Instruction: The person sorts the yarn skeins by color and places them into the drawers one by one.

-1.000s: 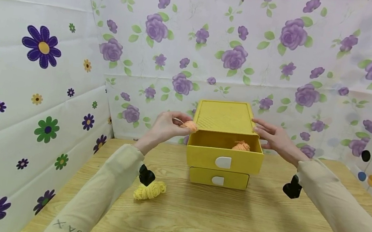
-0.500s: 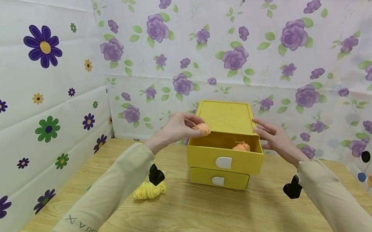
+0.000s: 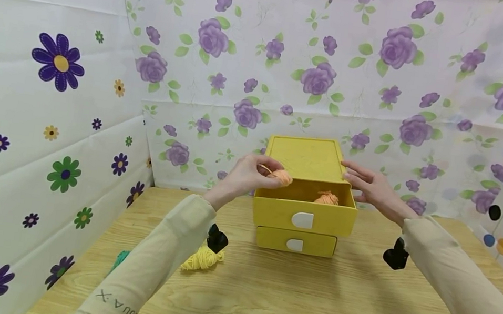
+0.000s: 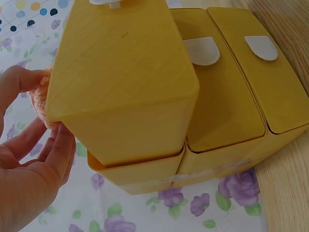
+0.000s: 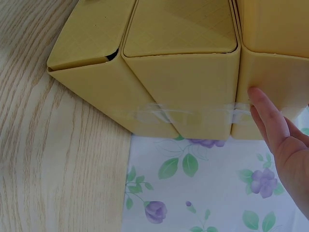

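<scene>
Wooden tabletop (image 3: 290,300) under yellow drawers (image 3: 279,212), flowered sheeting (image 3: 285,84) behind

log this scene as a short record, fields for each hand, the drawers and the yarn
Left hand: pinches an orange yarn ball
Right hand: touches the side of the yellow drawer unit
Top drawer: open, another orange ball inside
Middle drawer, bottom drawer: closed
On table: yellow yarn; green yarn, partly hidden by left sleeve
</scene>
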Demonstrator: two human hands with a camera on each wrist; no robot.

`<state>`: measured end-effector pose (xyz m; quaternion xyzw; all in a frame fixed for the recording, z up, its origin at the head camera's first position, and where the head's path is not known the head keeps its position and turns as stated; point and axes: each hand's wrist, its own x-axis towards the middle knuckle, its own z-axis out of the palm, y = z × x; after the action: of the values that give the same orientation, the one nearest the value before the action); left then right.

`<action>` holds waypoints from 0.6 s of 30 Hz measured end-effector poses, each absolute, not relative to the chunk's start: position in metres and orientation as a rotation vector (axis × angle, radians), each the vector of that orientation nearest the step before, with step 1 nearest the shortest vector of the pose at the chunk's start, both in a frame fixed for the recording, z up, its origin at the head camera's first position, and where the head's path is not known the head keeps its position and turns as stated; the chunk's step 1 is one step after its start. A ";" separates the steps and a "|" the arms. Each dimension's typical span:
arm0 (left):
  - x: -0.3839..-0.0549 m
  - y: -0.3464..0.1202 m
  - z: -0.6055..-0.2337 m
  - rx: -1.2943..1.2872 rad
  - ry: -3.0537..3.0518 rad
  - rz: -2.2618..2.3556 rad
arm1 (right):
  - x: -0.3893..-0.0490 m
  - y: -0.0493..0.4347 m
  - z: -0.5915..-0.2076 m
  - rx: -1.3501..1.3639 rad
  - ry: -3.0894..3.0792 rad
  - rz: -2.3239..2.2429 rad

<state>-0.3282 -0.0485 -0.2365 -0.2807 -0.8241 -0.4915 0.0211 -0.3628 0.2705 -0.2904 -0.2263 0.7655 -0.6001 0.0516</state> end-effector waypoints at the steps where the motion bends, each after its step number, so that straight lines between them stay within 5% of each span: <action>1: -0.328 -0.048 -0.237 -0.868 -2.556 -1.529 | -0.362 0.271 -0.290 -0.684 2.329 -1.830; 18: -0.329 -0.050 -0.238 -0.901 -2.503 -1.556 | -0.360 0.269 -0.289 -0.681 2.325 -1.839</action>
<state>-0.3292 -0.0496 -0.2380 -0.2923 -0.8118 -0.5046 0.0300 -0.3602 0.2694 -0.2889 -0.2236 0.7635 -0.6038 0.0501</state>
